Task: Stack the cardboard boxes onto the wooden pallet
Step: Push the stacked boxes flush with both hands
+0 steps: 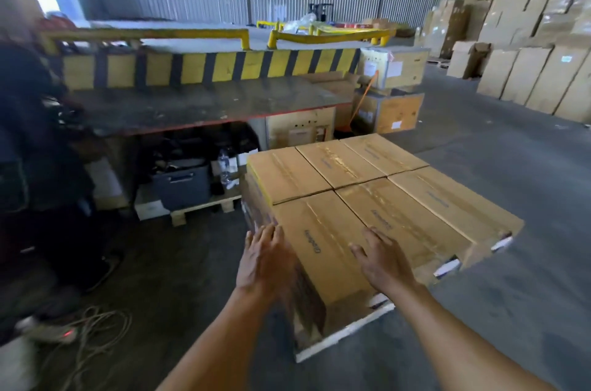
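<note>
The cardboard boxes (348, 163) sit on the wooden pallet (339, 338) as a tight top layer of six, long sides touching, with at least one more layer under them. The nearest box (332, 266) lies at the pallet's near left corner. The left hand (263, 262) is open, its straight fingers against that box's left side by the top edge, though blur hides how firm the contact is. The right hand (382, 259) lies flat and spread on the box's taped top, gripping nothing. These long cartons look stiff and probably fairly heavy, and the glossy tape could be slippery. Palms on opposite long sides or under the bottom edges should hold better than pressing on the top.
</note>
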Demonstrator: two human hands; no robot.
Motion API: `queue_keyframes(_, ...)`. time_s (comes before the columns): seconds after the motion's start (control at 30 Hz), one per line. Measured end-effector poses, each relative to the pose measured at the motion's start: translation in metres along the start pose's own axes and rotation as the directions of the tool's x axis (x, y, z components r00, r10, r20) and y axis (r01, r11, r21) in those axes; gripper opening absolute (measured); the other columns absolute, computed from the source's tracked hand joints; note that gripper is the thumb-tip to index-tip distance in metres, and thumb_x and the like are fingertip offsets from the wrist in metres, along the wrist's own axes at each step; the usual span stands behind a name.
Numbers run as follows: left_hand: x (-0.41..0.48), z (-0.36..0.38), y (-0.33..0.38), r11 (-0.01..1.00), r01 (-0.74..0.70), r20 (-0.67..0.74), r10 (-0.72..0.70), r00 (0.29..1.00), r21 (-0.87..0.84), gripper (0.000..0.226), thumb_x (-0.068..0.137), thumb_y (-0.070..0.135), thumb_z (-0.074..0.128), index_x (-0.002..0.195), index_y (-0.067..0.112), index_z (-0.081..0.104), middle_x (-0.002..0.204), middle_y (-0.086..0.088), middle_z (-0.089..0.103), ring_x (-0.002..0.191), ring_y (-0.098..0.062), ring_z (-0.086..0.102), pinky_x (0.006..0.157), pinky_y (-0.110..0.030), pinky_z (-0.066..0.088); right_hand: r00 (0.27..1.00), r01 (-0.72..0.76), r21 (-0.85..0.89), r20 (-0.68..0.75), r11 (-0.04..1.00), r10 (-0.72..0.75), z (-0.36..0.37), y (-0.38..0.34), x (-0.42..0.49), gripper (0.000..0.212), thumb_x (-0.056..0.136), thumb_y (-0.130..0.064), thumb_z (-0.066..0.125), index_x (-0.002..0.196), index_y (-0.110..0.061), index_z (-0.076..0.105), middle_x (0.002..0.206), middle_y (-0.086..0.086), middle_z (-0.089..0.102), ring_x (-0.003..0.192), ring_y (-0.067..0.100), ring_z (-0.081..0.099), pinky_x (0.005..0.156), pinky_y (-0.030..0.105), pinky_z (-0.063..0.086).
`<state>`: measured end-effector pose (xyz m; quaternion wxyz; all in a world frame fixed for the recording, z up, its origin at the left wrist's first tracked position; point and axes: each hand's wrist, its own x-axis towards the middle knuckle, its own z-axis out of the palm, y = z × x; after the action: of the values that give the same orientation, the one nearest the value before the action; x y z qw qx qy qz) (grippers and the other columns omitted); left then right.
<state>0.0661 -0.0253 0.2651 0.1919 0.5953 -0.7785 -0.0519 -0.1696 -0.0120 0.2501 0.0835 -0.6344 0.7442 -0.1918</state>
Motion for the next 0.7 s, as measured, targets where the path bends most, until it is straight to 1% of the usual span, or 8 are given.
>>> queue_keyframes(0.07, -0.008, 0.001, 0.027, 1.0, 0.013, -0.023, -0.012, 1.0, 0.014, 0.04, 0.098, 0.031, 0.04, 0.134, 0.015, 0.049, 0.141, -0.002, 0.052, 0.134, -0.019, 0.043, 0.116, -0.042, 0.023, 0.999, 0.028, -0.009, 0.033, 1.0, -0.028, -0.01, 0.021, -0.001, 0.057, 0.1, -0.047, 0.046, 0.146, -0.013, 0.044, 0.149, 0.007, 0.047, 0.133, 0.029, 0.045, 0.105, 0.036, 0.038)
queue_keyframes(0.17, -0.014, 0.012, 0.07, 0.997, 0.061, -0.084, -0.056, 0.995, 0.056, 0.038, 0.1, 0.033, 0.039, 0.132, 0.017, 0.052, 0.141, -0.001, 0.053, 0.133, -0.019, 0.045, 0.117, -0.042, 0.024, 0.995, 0.08, -0.003, 0.068, 0.997, -0.079, -0.023, 0.06, 0.002, 0.058, 0.1, -0.049, 0.045, 0.146, -0.013, 0.045, 0.153, 0.005, 0.043, 0.132, 0.029, 0.045, 0.104, 0.036, 0.039)
queue_keyframes(0.23, -0.017, 0.022, 0.101, 0.992, 0.106, -0.114, -0.098, 0.989, 0.069, 0.036, 0.1, 0.035, 0.04, 0.127, 0.016, 0.056, 0.136, -0.003, 0.057, 0.127, -0.02, 0.05, 0.115, -0.041, 0.029, 0.989, 0.124, -0.002, 0.075, 0.992, -0.124, -0.034, 0.089, 0.005, 0.058, 0.1, -0.049, 0.045, 0.144, -0.012, 0.046, 0.154, 0.006, 0.042, 0.132, 0.03, 0.046, 0.105, 0.037, 0.039)
queue_keyframes(0.33, -0.028, 0.046, 0.152, 0.981, 0.188, -0.162, -0.179, 0.971, 0.043, 0.031, 0.099, 0.032, 0.044, 0.118, 0.013, 0.059, 0.127, -0.007, 0.062, 0.117, -0.024, 0.057, 0.108, -0.04, 0.037, 0.975, 0.193, -0.019, 0.115, 0.981, -0.19, -0.048, 0.139, 0.007, 0.056, 0.099, -0.048, 0.047, 0.139, -0.009, 0.051, 0.148, 0.011, 0.049, 0.132, 0.031, 0.047, 0.106, 0.039, 0.041)
queue_keyframes(0.43, -0.054, 0.077, 0.197, 0.97, 0.23, -0.137, -0.219, 0.966, 0.076, 0.032, 0.095, 0.03, 0.047, 0.118, 0.012, 0.061, 0.123, -0.007, 0.065, 0.109, -0.023, 0.062, 0.103, -0.037, 0.042, 0.961, 0.194, -0.015, 0.205, 0.981, -0.187, -0.056, 0.179, -0.006, 0.059, 0.099, -0.051, 0.043, 0.142, -0.012, 0.049, 0.153, 0.007, 0.044, 0.136, 0.027, 0.043, 0.107, 0.039, 0.038)
queue_keyframes(0.53, -0.071, 0.108, 0.225, 0.95, 0.289, -0.076, -0.282, 0.956, 0.118, 0.035, 0.094, 0.033, 0.047, 0.121, 0.015, 0.06, 0.122, -0.004, 0.065, 0.11, -0.022, 0.06, 0.103, -0.035, 0.04, 0.952, 0.203, -0.01, 0.236, 0.979, -0.195, -0.054, 0.2, -0.007, 0.062, 0.099, -0.054, 0.04, 0.147, -0.015, 0.045, 0.155, 0.001, 0.041, 0.14, 0.026, 0.038, 0.109, 0.04, 0.036)
queue_keyframes(0.63, -0.083, 0.145, 0.239, 0.932, 0.321, 0.085, -0.338, 0.937, 0.171, 0.039, 0.095, 0.035, 0.041, 0.126, 0.015, 0.055, 0.129, -0.005, 0.058, 0.117, -0.026, 0.054, 0.109, -0.039, 0.034, 0.942, 0.233, -0.007, 0.248, 0.972, -0.224, -0.04, 0.208, -0.01, 0.05, 0.099, -0.047, 0.044, 0.137, -0.017, 0.053, 0.141, 0.002, 0.055, 0.131, 0.024, 0.047, 0.103, 0.036, 0.04)
queue_keyframes(0.7, -0.088, 0.17, 0.244, 0.93, 0.322, 0.146, -0.348, 0.926, 0.176, 0.04, 0.094, 0.034, 0.039, 0.128, 0.016, 0.052, 0.133, -0.004, 0.055, 0.121, -0.026, 0.051, 0.111, -0.04, 0.032, 0.934, 0.241, 0.041, 0.26, 0.97, -0.243, -0.025, 0.21, -0.012, 0.042, 0.1, -0.045, 0.045, 0.132, -0.018, 0.055, 0.136, 0.0, 0.056, 0.129, 0.023, 0.047, 0.1, 0.035, 0.04)
